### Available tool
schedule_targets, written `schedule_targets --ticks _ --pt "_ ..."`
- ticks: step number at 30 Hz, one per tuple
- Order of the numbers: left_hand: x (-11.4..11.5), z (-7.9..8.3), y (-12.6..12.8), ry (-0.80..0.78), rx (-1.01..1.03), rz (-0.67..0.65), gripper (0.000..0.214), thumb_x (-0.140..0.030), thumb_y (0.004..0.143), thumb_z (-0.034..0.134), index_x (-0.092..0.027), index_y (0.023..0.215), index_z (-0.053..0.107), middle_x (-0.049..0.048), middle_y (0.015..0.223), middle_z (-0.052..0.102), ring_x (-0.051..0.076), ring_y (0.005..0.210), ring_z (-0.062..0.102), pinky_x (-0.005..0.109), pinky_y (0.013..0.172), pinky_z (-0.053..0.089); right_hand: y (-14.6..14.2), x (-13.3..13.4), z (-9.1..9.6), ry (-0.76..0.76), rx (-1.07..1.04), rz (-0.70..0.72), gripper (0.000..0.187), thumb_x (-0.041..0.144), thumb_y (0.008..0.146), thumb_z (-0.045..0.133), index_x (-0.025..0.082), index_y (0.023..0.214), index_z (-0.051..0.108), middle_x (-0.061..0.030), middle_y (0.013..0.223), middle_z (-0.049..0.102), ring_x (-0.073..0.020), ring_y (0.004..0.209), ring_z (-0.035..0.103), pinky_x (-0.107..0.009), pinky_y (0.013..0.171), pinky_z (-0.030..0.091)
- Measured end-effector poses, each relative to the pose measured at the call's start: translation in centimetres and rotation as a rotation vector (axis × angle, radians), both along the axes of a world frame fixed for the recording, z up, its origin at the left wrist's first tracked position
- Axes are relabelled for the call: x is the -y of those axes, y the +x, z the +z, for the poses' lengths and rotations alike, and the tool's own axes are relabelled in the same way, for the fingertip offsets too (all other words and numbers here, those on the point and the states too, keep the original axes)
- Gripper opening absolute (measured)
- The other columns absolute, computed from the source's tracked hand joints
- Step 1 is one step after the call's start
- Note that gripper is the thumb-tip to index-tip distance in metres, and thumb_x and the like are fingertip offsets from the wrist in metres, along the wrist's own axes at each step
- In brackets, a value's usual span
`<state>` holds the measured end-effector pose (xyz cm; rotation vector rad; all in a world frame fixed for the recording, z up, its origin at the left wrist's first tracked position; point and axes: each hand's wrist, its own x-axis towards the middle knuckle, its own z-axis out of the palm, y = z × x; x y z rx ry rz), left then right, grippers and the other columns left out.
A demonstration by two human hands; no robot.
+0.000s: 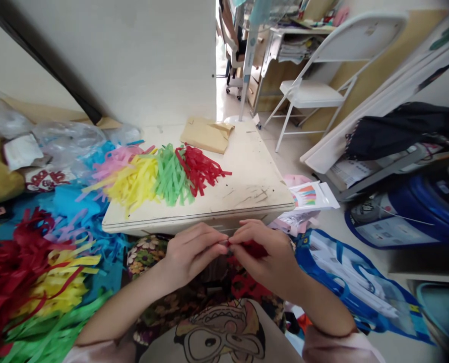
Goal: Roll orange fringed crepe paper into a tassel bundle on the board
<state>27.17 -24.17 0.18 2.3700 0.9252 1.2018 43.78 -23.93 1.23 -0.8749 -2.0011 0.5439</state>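
Note:
My left hand (pixel 190 252) and my right hand (pixel 264 252) meet fingertip to fingertip just below the front edge of a low white table (pixel 254 186). Between them they pinch a red paper strip (pixel 252 248), most of it hidden under my right palm. On the table lie fanned heaps of cut paper strips: pink (pixel 114 159), yellow (pixel 135 184), green (pixel 171 176) and red (pixel 199 169). More red paper (pixel 245 285) lies in my lap under my hands.
A brown paper bag (pixel 207 133) rests at the table's far edge. Loose red, yellow, green and blue strips (pixel 39 282) cover the floor on the left. A blue bag (pixel 355 285) and a paper packet (pixel 311 196) lie right. A white folding chair (pixel 315 75) stands behind.

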Motion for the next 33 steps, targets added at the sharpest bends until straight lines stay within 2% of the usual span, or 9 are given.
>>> schedule_targets --ticks 5,8,13,15,19,24,30,33 --pt "-0.60 -0.22 -0.07 0.183 -0.044 -0.060 0.016 -0.010 0.071 0.051 -0.012 0.087 0.052 0.0065 0.071 0.058 0.012 0.069 0.052 0.022 0.063 0.044 0.21 0.09 0.13 -0.135 -0.009 0.008 0.004 0.015 0.069 0.053 0.018 0.069 0.055 0.0016 0.064 0.061 -0.0089 0.062 0.055 -0.025 0.064 0.046" --pt "-0.79 -0.40 -0.30 0.222 -0.082 -0.099 0.015 -0.012 0.072 0.051 -0.010 0.087 0.051 0.0079 0.070 0.058 0.013 0.069 0.052 0.023 0.063 0.044 0.21 0.09 0.30 -0.216 -0.015 0.017 0.004 0.014 0.067 0.055 0.018 0.070 0.055 0.0018 0.064 0.061 -0.0083 0.060 0.055 -0.021 0.057 0.046" --pt "-0.86 -0.58 -0.28 0.243 -0.034 -0.136 0.015 -0.014 0.073 0.049 -0.010 0.088 0.051 0.0082 0.072 0.057 0.013 0.071 0.051 0.023 0.063 0.044 0.01 0.21 0.51 -0.364 -0.160 0.050 0.015 0.015 0.066 0.057 0.017 0.080 0.051 0.0035 0.064 0.060 -0.0061 0.057 0.055 -0.017 0.054 0.045" --pt "-0.82 -0.59 -0.13 0.192 0.016 -0.134 0.015 -0.015 0.074 0.049 -0.011 0.088 0.052 0.0076 0.073 0.057 0.012 0.070 0.052 0.021 0.062 0.044 -0.06 0.28 0.62 -0.403 -0.179 0.048 0.011 0.016 0.066 0.057 0.017 0.076 0.051 0.0032 0.065 0.059 -0.0062 0.059 0.055 -0.017 0.055 0.045" --pt "-0.58 -0.52 0.12 -0.023 0.138 -0.105 0.023 -0.016 0.070 0.055 -0.014 0.093 0.051 0.0035 0.074 0.057 0.008 0.067 0.052 0.016 0.059 0.043 -0.14 0.34 0.76 -0.444 -0.211 -0.012 0.007 0.017 0.065 0.058 0.017 0.070 0.052 0.0018 0.066 0.059 -0.0077 0.060 0.055 -0.019 0.055 0.045" --pt "-0.48 -0.47 0.17 -0.163 0.215 -0.135 0.017 -0.009 0.070 0.053 -0.017 0.084 0.054 0.0011 0.073 0.056 0.007 0.068 0.052 0.015 0.061 0.042 -0.17 0.30 0.56 -0.405 -0.169 -0.064 0.006 0.020 0.063 0.060 0.018 0.067 0.055 0.0018 0.063 0.059 -0.0091 0.061 0.053 -0.023 0.061 0.044" --pt "-0.79 -0.68 -0.21 -0.287 0.281 -0.145 0.013 -0.012 0.071 0.052 -0.017 0.083 0.054 0.0014 0.072 0.052 0.008 0.068 0.049 0.018 0.060 0.041 -0.23 0.16 0.84 -0.440 -0.073 0.013 0.007 0.017 0.066 0.052 0.015 0.070 0.058 -0.0002 0.064 0.060 -0.0095 0.061 0.054 -0.023 0.059 0.042" --pt "-0.98 -0.72 -0.42 -0.331 0.297 -0.192 0.012 -0.011 0.070 0.053 -0.017 0.080 0.056 0.0015 0.072 0.052 0.008 0.068 0.049 0.017 0.059 0.041 -0.36 0.06 0.94 -0.445 -0.020 0.028 0.008 0.017 0.066 0.050 0.015 0.064 0.057 0.0004 0.060 0.058 -0.0093 0.057 0.051 -0.022 0.055 0.040"
